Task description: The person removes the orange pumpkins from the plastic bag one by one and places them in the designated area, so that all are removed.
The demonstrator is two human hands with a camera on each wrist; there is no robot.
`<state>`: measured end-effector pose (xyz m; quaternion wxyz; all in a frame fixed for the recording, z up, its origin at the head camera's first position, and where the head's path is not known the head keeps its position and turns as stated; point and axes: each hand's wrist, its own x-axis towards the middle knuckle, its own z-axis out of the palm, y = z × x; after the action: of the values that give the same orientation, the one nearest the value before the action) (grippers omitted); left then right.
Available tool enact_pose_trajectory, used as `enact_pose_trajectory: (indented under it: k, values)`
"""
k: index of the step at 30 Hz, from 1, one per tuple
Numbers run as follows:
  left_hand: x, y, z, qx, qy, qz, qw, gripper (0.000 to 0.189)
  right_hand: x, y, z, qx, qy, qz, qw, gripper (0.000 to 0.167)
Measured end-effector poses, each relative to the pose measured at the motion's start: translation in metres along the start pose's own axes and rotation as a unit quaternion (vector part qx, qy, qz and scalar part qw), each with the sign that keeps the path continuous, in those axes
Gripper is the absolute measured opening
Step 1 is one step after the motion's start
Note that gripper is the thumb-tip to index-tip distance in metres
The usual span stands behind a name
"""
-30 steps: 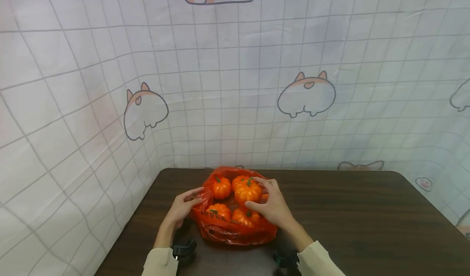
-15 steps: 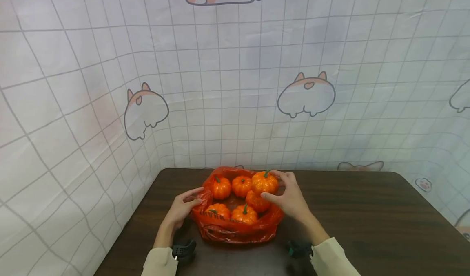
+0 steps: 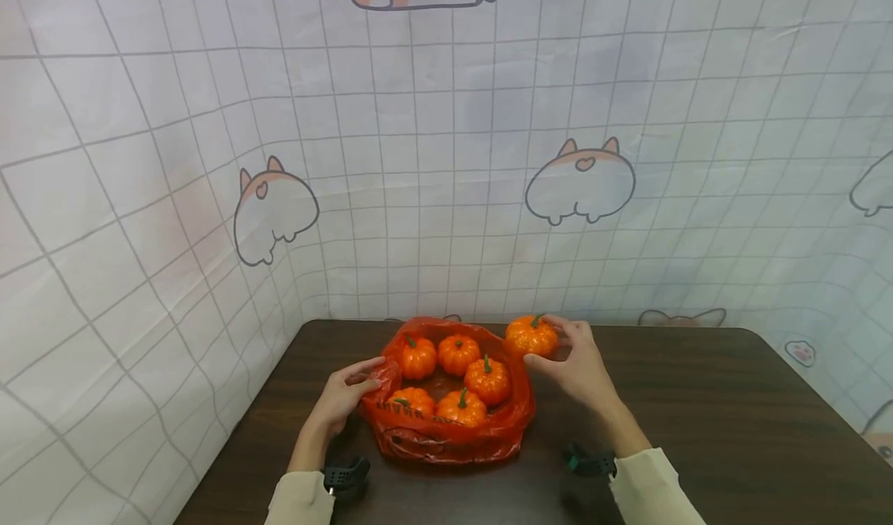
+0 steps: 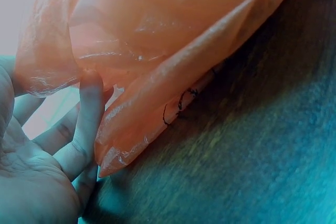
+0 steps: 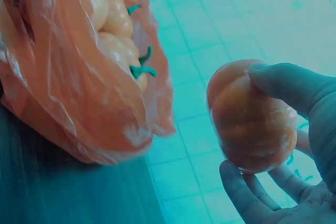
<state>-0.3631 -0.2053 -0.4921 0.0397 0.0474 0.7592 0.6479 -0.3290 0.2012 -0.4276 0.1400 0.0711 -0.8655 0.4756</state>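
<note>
A red plastic bag [image 3: 453,441] stands with its mouth spread wide on the table, several small orange pumpkins [image 3: 488,381] with green stems inside. My left hand [image 3: 339,395] grips the bag's left edge; in the left wrist view, fingers [image 4: 89,114] bear against the thin folded plastic. Beyond the bag's right rim, my right hand [image 3: 582,362] holds one pumpkin [image 3: 532,336] up, thumb on the near side and fingers behind. The right wrist view shows this held pumpkin [image 5: 252,119] apart from the bag [image 5: 79,87], whose stems poke up at the opening.
The dark wooden table [image 3: 711,424] extends to the right of the bag. Behind it and along the left hangs a white grid-patterned cloth [image 3: 446,222] with cartoon dogs. Dark devices [image 3: 346,474] are strapped at both wrists.
My right hand has carried the pumpkin up and rightward from over the bag's mouth to outside its right rim. The left hand keeps its place at the bag's edge.
</note>
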Motion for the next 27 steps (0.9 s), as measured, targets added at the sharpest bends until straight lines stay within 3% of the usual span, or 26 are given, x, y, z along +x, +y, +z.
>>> enact_pose_trajectory:
  k: [15,21,27]
  values:
    - [0.003,-0.002,0.001,0.01,-0.008,0.008,0.9999,0.046,0.007,0.033,-0.023,0.001,0.029,0.024,0.9993,0.074]
    - [0.002,-0.005,-0.002,0.016,0.014,0.0,0.9998,0.043,0.007,0.045,-0.02,-0.011,0.02,0.044,0.9988,0.076]
    - [0.002,-0.003,-0.002,0.012,0.0,0.002,0.9999,0.045,0.007,0.058,-0.021,-0.016,0.013,0.074,0.9971,0.079]
